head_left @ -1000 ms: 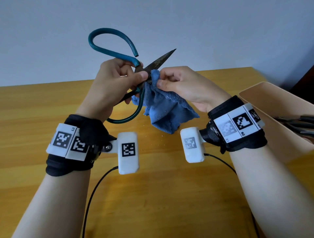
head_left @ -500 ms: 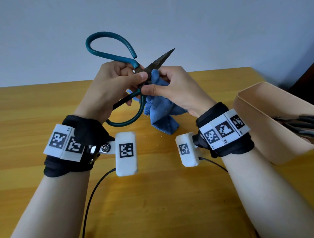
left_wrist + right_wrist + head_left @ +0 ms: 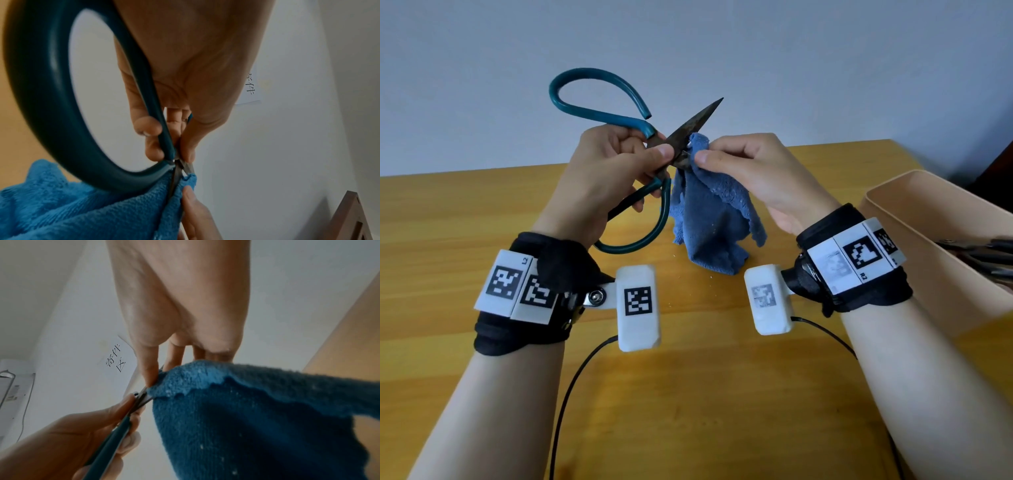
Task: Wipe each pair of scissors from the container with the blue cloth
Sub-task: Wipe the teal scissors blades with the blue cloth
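My left hand (image 3: 619, 164) grips a large pair of scissors (image 3: 599, 113) with teal loop handles near the pivot, holding it above the wooden table; its dark rusty blades (image 3: 698, 120) point up and to the right. My right hand (image 3: 739, 161) pinches the blue cloth (image 3: 712, 219) around the base of the blades, right next to my left thumb. The rest of the cloth hangs down to the table. In the left wrist view the teal handle (image 3: 41, 97) fills the left and the cloth (image 3: 82, 211) sits below it. The right wrist view shows the cloth (image 3: 246, 418) and the blades (image 3: 141, 395).
A beige container (image 3: 928, 246) stands at the right edge of the table, with the dark handles of more scissors (image 3: 983, 255) showing inside. Black cables (image 3: 571, 383) run from the wrist cameras across the wooden table (image 3: 448, 212). A plain wall rises behind.
My right hand slid in toward the pivot, bunching the cloth, then eased back slightly; the cloth now hangs longer. The scissors stayed almost still in my left hand.
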Demonstrator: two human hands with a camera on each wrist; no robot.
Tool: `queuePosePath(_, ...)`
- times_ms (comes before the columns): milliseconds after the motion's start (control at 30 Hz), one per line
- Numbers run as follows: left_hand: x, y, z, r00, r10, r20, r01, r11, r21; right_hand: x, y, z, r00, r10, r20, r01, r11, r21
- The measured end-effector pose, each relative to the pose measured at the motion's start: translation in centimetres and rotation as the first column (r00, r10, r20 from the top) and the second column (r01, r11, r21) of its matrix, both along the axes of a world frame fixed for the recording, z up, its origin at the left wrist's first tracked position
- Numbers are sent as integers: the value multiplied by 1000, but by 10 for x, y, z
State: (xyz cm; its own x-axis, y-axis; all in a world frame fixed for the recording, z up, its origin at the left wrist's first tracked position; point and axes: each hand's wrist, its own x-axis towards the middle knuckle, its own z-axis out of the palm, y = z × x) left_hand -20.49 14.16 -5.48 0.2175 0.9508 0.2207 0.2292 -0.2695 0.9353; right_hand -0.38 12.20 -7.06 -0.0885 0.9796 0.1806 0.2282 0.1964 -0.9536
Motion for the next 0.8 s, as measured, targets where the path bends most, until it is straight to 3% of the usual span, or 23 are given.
queuePosePath(133,-3,-1,2,999,38,6,-38,999,-9,0,0,1,991,-117,-58,117,993,-7)
queuePosePath(300,-9,-1,4,989,101,109,-98,995,-34,5,4,3,942,-201,-271,173,977,-124)
queuePosePath(400,-9,0,4,973,134,186,-126,990,-57,6,6,2,854,-235,-464,148,965,-217)
queuePosePath(533,-3,0,2,930,191,313,-154,978,-141,5,8,2,752,-175,-635,-6,962,-272)
queuePosePath(667,9,-2,-1,893,209,398,-133,969,-210,-2,8,0,778,-76,-624,-125,954,-271)
queuePosePath(800,21,-8,-3,910,155,384,-72,972,-222,-9,8,-1,814,-82,-576,-93,959,-268)
